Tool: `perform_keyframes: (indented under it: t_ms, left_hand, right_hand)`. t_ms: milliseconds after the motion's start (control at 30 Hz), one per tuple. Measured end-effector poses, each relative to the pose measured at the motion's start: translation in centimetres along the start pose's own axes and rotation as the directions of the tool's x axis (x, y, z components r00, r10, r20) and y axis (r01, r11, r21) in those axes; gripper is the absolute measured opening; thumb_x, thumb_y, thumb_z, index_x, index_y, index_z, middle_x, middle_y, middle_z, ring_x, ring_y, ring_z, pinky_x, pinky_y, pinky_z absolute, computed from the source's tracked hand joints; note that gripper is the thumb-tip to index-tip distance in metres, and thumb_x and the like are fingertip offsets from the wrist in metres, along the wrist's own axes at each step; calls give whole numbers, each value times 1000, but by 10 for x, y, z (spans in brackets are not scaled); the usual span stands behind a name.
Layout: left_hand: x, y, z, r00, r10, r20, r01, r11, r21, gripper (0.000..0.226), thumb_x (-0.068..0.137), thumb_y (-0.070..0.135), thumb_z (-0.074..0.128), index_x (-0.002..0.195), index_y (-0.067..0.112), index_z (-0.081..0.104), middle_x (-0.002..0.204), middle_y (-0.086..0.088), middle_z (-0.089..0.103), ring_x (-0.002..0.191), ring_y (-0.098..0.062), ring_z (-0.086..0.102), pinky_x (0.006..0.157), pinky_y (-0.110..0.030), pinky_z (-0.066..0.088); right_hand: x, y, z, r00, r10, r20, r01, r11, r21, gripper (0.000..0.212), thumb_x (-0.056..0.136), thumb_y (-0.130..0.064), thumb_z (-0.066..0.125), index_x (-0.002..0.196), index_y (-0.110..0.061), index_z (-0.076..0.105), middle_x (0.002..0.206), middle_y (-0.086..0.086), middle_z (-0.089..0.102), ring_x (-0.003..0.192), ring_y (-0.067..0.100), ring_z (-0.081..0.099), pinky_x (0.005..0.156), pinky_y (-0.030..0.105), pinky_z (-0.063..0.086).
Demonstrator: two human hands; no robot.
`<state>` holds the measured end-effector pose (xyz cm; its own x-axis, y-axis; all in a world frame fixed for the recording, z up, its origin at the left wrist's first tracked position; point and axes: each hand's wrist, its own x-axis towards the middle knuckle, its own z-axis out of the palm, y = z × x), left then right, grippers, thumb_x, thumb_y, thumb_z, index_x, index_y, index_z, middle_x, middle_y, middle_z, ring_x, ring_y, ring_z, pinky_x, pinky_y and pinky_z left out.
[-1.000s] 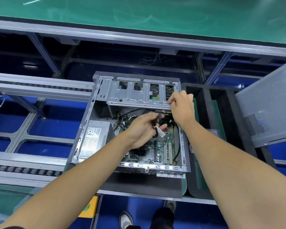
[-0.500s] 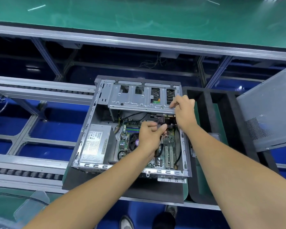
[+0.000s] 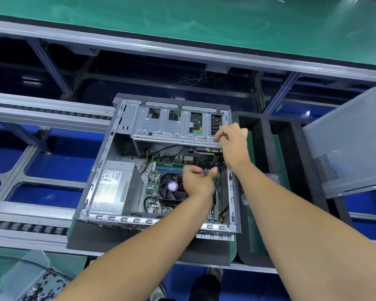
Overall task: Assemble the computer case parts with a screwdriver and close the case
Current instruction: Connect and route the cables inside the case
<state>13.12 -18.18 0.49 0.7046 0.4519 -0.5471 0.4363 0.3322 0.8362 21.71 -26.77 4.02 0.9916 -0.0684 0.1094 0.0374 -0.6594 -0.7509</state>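
Observation:
The open computer case [image 3: 100,174] lies on its side on a dark foam pad. Inside I see the grey power supply [image 3: 113,187], the motherboard with its CPU fan [image 3: 172,186], and the silver drive cage [image 3: 172,127] across the far end. My left hand [image 3: 199,181] is inside the case and pinches a small dark cable connector [image 3: 206,171] between thumb and fingers. My right hand [image 3: 232,144] grips the right front edge of the drive cage. The grey side panel [image 3: 352,144] leans at the right, off the case. No screwdriver is in view.
A black foam tray [image 3: 291,159] with slots stands right of the case. A green bench top [image 3: 182,18] runs along the far side. A clear bin of small dark screws [image 3: 37,283] sits at the bottom left. Conveyor rails [image 3: 41,114] run to the left.
My left hand has moved lower in the view and now pinches a dark connector instead of the white-tagged cable. My right hand stays on the drive cage edge. The camera has shifted.

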Motion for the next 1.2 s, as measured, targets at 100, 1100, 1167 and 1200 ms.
perform_keyframes:
  t_ms: [100, 1100, 1167, 1200]
  left_hand:
    - [0, 1, 17, 997, -38, -67, 41, 998, 46, 42, 78, 7, 85, 85, 20, 45, 70, 5, 57, 55, -7, 49, 44, -8, 35]
    - [25, 7, -4, 949, 191, 252, -218, 973, 82, 17, 89, 17, 77, 88, 23, 61, 89, -1, 75, 85, -15, 70, 83, -35, 56]
    - [26, 6, -3, 945, 200, 258, -229, 970, 85, 17, 90, 16, 76, 87, 19, 60, 89, -3, 74, 84, -14, 70, 80, -32, 56]
    - [27, 6, -3, 947, 200, 252, -224, 972, 71, 16, 90, 15, 76, 87, 17, 60, 89, -5, 74, 84, -14, 69, 79, -31, 55]
  right_hand:
    - [0, -2, 0, 1000, -7, 13, 8, 997, -72, 31, 92, -4, 46, 80, -24, 66, 88, -15, 45, 100, 14, 33, 92, 46, 43]
    - [4, 5, 6, 1000, -17, -10, 15, 993, -119, 40, 91, 0, 36, 74, -27, 60, 90, -18, 45, 97, 10, 32, 83, 39, 41]
    - [5, 4, 6, 999, -40, -5, 39, 990, -137, 39, 91, 0, 35, 75, -26, 58, 89, -15, 45, 97, 14, 34, 83, 44, 45]
    - [5, 4, 5, 998, -56, -1, 55, 988, -143, 38, 90, 1, 35, 76, -26, 57, 89, -13, 45, 97, 16, 35, 83, 47, 46]
